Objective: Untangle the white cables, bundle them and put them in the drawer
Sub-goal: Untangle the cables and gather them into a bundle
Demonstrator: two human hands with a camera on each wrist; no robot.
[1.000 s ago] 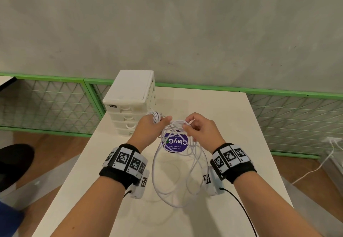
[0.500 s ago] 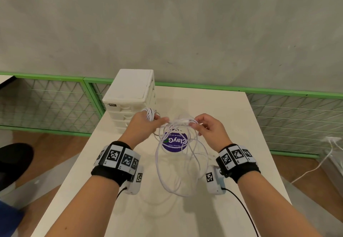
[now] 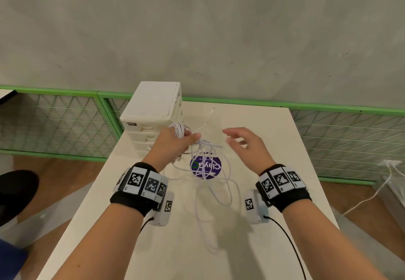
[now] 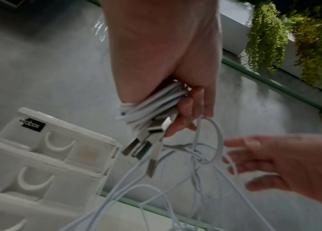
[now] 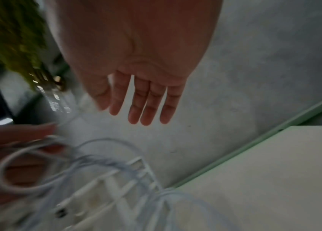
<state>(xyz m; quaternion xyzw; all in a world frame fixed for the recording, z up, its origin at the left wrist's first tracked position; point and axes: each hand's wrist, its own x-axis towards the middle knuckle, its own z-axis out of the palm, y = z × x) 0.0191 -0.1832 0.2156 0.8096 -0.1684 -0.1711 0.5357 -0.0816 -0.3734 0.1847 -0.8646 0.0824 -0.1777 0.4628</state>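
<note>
My left hand (image 3: 175, 142) grips a coiled bunch of white cables (image 3: 179, 129) above the table, in front of the white drawer unit (image 3: 153, 108). In the left wrist view the coils (image 4: 152, 104) sit wrapped in the fingers, with several USB plugs (image 4: 146, 140) sticking out below. Loose tangled loops (image 3: 210, 170) hang from that hand down onto the table. One cable end (image 3: 210, 115) flies up toward the far edge. My right hand (image 3: 238, 141) hovers to the right of the tangle, fingers (image 5: 146, 103) straight and spread, holding nothing.
A purple round sticker (image 3: 206, 167) lies under the cables on the white table (image 3: 274, 148). The drawer unit's drawers (image 4: 43, 156) look closed. A green mesh fence (image 3: 339, 137) runs behind the table. Another white cable (image 3: 372, 194) trails on the floor at right.
My right hand let go of the cables and drew away to the right, opening. The loops dropped lower onto the table and one end sprang up. The left hand kept its grip.
</note>
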